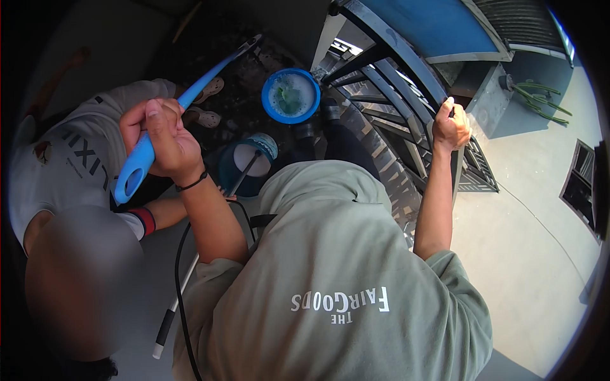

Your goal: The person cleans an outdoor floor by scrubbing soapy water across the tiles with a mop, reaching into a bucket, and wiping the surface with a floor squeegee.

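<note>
I have the left hand (162, 136) raised with its fingers curled around a long blue plastic handle (206, 86), the thumb lying against it, so nothing in that grip is loose. The handle slants across my view: its hollow-looped butt end sticks out below the fist, and its far end reaches up into shade, where I cannot tell the shape of the head. A dark band (192, 182) circles the wrist. Over on the other side, the right hand (450, 127) is closed around a black metal railing (416, 66), fingers wrapped tight on the bar. Between the two arms I look down on the wearer's grey-green shirt (337, 254), its white lettering upside down to me. Ahead, a round blue basin (267, 105) stands on the dark ground, holding sudsy liquid and something green that I cannot identify. Nearer to the left forearm is a teal bucket (270, 145) with pale, cloudy contents, and a thin pole (246, 173) leans in over its rim. At my left, a co-worker in a light grey shirt (70, 152) bends close, one red-and-navy cuff (143, 220) just beside the left forearm. A black cord (179, 289) hangs beside the wearer's shirt.
</note>
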The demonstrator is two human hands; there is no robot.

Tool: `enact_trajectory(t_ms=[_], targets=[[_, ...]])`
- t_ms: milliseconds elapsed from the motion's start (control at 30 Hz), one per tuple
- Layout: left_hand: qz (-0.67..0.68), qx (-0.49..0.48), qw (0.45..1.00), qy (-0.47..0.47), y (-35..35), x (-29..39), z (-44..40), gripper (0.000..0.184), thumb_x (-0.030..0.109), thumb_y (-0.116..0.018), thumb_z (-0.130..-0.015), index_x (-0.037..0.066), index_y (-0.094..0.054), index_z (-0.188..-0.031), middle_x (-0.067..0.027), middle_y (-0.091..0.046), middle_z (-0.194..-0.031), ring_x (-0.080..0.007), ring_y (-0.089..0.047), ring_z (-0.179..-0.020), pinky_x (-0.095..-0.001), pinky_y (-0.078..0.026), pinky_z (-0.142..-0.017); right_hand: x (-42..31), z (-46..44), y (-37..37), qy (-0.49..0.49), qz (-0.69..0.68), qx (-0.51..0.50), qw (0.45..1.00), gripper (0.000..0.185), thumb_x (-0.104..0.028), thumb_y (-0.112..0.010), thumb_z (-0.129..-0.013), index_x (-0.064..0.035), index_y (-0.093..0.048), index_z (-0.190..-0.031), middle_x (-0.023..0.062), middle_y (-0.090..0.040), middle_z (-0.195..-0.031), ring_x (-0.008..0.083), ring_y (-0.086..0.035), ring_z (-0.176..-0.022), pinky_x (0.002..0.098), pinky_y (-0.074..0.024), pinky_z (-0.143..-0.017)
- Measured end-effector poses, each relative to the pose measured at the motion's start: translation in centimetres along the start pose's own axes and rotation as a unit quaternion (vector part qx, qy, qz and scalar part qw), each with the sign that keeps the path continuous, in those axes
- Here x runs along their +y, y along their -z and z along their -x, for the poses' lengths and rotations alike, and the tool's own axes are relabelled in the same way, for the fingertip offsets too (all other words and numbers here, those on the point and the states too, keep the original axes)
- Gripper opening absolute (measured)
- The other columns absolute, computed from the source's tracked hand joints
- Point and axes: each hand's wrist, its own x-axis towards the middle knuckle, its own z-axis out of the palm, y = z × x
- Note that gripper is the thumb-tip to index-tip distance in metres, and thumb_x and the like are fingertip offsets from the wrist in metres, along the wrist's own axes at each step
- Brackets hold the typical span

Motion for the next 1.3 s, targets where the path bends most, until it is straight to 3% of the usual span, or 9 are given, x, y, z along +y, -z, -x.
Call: enact_trajectory(t_ms=[300, 567, 633, 833, 933, 1033, 1067, 1233, 1300], targets=[[-0.025, 0.058, 0.998, -0.011, 1.3, -0.5, 1.9, 0.014, 0.012, -0.046, -0.092, -0.001, -0.049, -0.091, -0.0020, -0.035, -0.053, -0.0125, -0.037, -0.050, -0.0314, -0.040, -0.056, 0.3, 0.7, -0.3, 0.044, -0.002, 0.002, 0.999, 0.026, -0.032, -0.056, -0.084, -0.0100, -0.064, -0.073, 0.0093, -0.064, -0.069, 0.0306, -0.060, -0.062, 0.0421, -0.0461, -0.058], [-0.011, 0.093, 0.994, -0.063, 1.7, -0.7, 5.4, 0.019, 0.017, -0.042, -0.094, 0.001, -0.051, -0.094, -0.0008, -0.032, -0.053, -0.0117, -0.033, -0.049, -0.0308, -0.036, -0.055, 1.0, 0.1, 0.6, 0.078, -0.050, -0.109, 0.990, 0.042, -0.041, -0.040, -0.096, -0.0082, -0.057, -0.077, 0.0155, -0.059, -0.069, 0.0377, -0.057, -0.063, 0.0458, -0.0412, -0.057], [0.005, 0.102, 0.991, -0.089, 0.3, -0.9, 7.8, 0.022, 0.019, -0.040, -0.094, 0.001, -0.052, -0.094, -0.0007, -0.032, -0.053, -0.0114, -0.032, -0.048, -0.0299, -0.033, -0.055, 1.5, 0.0, 1.0, 0.066, -0.062, -0.165, 0.982, 0.049, -0.052, -0.038, -0.094, -0.0083, -0.058, -0.082, 0.0151, -0.059, -0.069, 0.0373, -0.059, -0.065, 0.0455, -0.0424, -0.058], [-0.023, 0.115, 0.984, -0.137, -6.3, -1.3, 13.6, 0.018, 0.018, -0.045, -0.093, 0.000, -0.049, -0.091, -0.0010, -0.032, -0.051, -0.0104, -0.029, -0.044, -0.0287, -0.032, -0.049, 2.9, -0.1, 1.9, 0.170, -0.100, -0.178, 0.964, 0.051, -0.048, -0.062, -0.084, -0.0017, -0.057, -0.106, 0.0170, -0.062, -0.094, 0.0377, -0.061, -0.080, 0.0432, -0.0477, -0.070], [-0.001, 0.102, 0.985, -0.142, -7.6, -1.9, 14.2, 0.023, 0.022, -0.045, -0.093, 0.002, -0.052, -0.087, -0.0002, -0.030, -0.050, -0.0112, -0.029, -0.044, -0.0294, -0.029, -0.050, 6.2, -1.8, 2.9, 0.154, -0.258, -0.306, 0.904, 0.051, -0.039, -0.066, -0.083, 0.0000, -0.054, -0.112, 0.0198, -0.061, -0.099, 0.0374, -0.061, -0.087, 0.0408, -0.0472, -0.077], [0.006, 0.145, 0.978, -0.147, -10.3, -2.3, 14.3, 0.028, 0.027, -0.049, -0.091, 0.003, -0.050, -0.076, 0.0002, -0.027, -0.047, -0.0112, -0.026, -0.041, -0.0289, -0.027, -0.048, 11.0, -2.0, 2.8, 0.112, -0.398, -0.413, 0.812, 0.050, -0.032, -0.071, -0.080, -0.0011, -0.052, -0.115, 0.0158, -0.063, -0.089, 0.0337, -0.062, -0.079, 0.0378, -0.0479, -0.071], [0.002, 0.149, 0.977, -0.150, -11.2, -2.2, 14.3, 0.030, 0.028, -0.049, -0.091, 0.004, -0.050, -0.074, 0.0001, -0.027, -0.047, -0.0112, -0.026, -0.041, -0.0289, -0.026, -0.047, 12.6, -2.0, 3.1, 0.086, -0.321, -0.494, 0.803, 0.051, -0.029, -0.074, -0.077, -0.0017, -0.051, -0.114, 0.0139, -0.063, -0.084, 0.0320, -0.061, -0.074, 0.0376, -0.0480, -0.069], [-0.036, 0.190, 0.969, -0.151, -15.0, -1.6, 14.6, 0.037, 0.035, -0.051, -0.091, 0.004, -0.047, -0.070, -0.0006, -0.025, -0.046, -0.0117, -0.024, -0.039, -0.0278, -0.025, -0.045, 17.5, 2.7, 0.1, 0.019, -0.347, -0.410, 0.843, 0.050, -0.018, -0.081, -0.064, -0.0053, -0.055, -0.105, 0.0132, -0.064, -0.093, 0.0312, -0.063, -0.082, 0.0375, -0.0501, -0.070], [-0.037, 0.192, 0.971, -0.141, -15.1, -1.8, 14.6, 0.038, 0.036, -0.051, -0.091, 0.004, -0.048, -0.070, -0.0001, -0.024, -0.046, -0.0120, -0.025, -0.040, -0.0284, -0.026, -0.047, 17.9, 2.9, -1.2, 0.064, -0.421, -0.331, 0.842, 0.048, -0.010, -0.084, -0.061, -0.0056, -0.056, -0.100, 0.0078, -0.060, -0.072, 0.0213, -0.058, -0.061, 0.0312, -0.0472, -0.059]])
